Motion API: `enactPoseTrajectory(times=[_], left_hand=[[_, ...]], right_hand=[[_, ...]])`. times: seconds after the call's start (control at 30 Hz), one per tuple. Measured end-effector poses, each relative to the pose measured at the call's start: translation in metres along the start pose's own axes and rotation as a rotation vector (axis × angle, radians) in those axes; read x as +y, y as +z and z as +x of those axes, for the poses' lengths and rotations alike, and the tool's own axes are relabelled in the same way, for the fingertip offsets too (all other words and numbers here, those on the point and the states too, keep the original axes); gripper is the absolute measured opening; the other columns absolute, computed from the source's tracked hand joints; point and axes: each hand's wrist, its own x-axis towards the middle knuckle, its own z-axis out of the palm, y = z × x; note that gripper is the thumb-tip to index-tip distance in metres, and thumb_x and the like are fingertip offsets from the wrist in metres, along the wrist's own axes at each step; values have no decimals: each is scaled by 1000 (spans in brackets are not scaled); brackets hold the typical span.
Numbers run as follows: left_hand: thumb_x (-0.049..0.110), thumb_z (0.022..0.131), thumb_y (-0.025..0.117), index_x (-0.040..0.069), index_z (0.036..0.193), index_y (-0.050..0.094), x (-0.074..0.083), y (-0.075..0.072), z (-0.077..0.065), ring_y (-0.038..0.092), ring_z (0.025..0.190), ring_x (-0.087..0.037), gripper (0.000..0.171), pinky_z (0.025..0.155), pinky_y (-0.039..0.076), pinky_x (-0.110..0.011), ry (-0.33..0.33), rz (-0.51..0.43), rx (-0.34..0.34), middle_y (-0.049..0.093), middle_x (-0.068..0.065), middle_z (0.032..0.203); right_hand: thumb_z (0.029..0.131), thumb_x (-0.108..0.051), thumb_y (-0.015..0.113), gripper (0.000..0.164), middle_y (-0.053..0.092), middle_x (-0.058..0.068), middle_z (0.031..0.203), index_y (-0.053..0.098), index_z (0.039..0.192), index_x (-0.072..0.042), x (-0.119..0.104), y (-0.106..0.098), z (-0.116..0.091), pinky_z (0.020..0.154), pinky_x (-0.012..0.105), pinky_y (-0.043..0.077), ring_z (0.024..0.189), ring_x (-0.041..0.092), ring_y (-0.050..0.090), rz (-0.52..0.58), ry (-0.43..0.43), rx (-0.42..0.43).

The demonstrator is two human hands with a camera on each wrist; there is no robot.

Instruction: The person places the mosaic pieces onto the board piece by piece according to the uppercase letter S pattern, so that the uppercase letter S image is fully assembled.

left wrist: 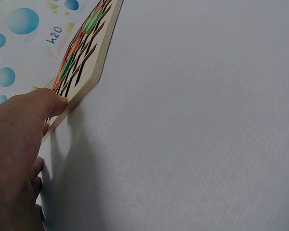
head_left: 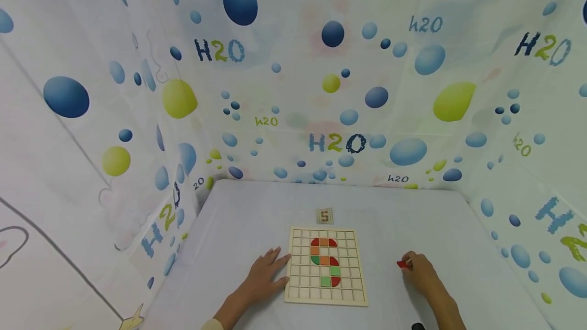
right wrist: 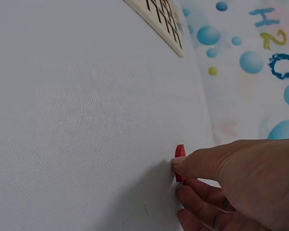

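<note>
A square wooden grid board [head_left: 300, 289] lies on the white table. Red, orange and green tiles fill several of its cells in an S shape, among them an orange tile [head_left: 324, 242] and a light green tile [head_left: 336, 271]. My left hand [head_left: 263, 279] is spread at the board's left side, its fingertips at the rim. In the left wrist view, the thumb [left wrist: 55, 102] overlaps the board's edge. To the right of the board, my right hand [head_left: 421, 271] pinches a small red tile [right wrist: 180, 151] between thumb and fingers. The fingers hide part of this tile.
Behind the board lies a small pattern card [head_left: 324, 216] showing an S. White curtains [head_left: 293, 90] printed with bubbles and H2O lettering surround the table [head_left: 229, 218]. A small dark object [head_left: 418, 326] shows at the bottom edge near the right forearm.
</note>
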Motion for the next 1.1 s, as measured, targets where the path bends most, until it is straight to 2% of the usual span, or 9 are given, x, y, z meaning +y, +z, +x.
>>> enactPoseTrajectory(times=[0.1,0.3,0.43,0.6,0.77,0.87,0.97,1.1], left_hand=[[45,102,64,21,156,53,1,0,0,35,152,-50,60,118,27,-76,6,9,3,42,-23,164],[44,101,65,21,156,53,2,-2,1,33,155,-47,61,122,25,-73,-26,-3,-28,40,-21,166],[46,102,64,22,157,52,2,-2,2,32,156,-44,62,123,25,-70,-48,18,-49,39,-18,168],[45,102,64,22,158,51,1,0,1,31,157,-42,62,124,25,-69,-58,20,-55,38,-16,169],[46,102,64,23,158,51,1,1,1,31,157,-42,62,124,24,-70,-58,15,-53,38,-16,169],[47,102,64,23,158,50,0,1,1,31,157,-42,63,124,24,-70,-63,17,-54,37,-15,169],[48,102,64,24,158,50,-1,2,1,30,157,-42,63,124,24,-70,-69,22,-56,37,-15,169],[49,101,63,24,158,50,0,1,1,29,158,-42,63,124,23,-70,-70,12,-58,37,-15,169]], right_hand=[[90,4,74,20,61,18,94,64,106,10,1,1,0,78,49,58,85,28,64,-16,-4,5],[93,-1,75,22,60,22,102,64,109,9,2,1,-3,77,48,58,86,27,63,-40,1,3],[93,-2,75,20,61,18,103,65,108,7,0,2,-4,76,44,56,85,24,61,-35,-15,-2],[92,-4,77,19,65,12,96,68,104,7,-10,9,-1,77,45,58,86,23,64,-5,-27,-2],[90,-7,79,16,63,6,90,69,99,1,-35,26,3,73,37,54,82,18,59,15,-19,9],[89,-10,80,16,61,3,87,68,98,-3,-56,39,4,69,30,50,80,16,55,37,-42,-3],[90,-12,81,17,59,1,89,68,100,-6,-80,51,1,65,26,48,80,15,54,84,-82,-41],[93,-12,79,17,60,0,96,68,103,-8,-110,65,-4,68,25,51,84,14,54,131,-180,-85]])
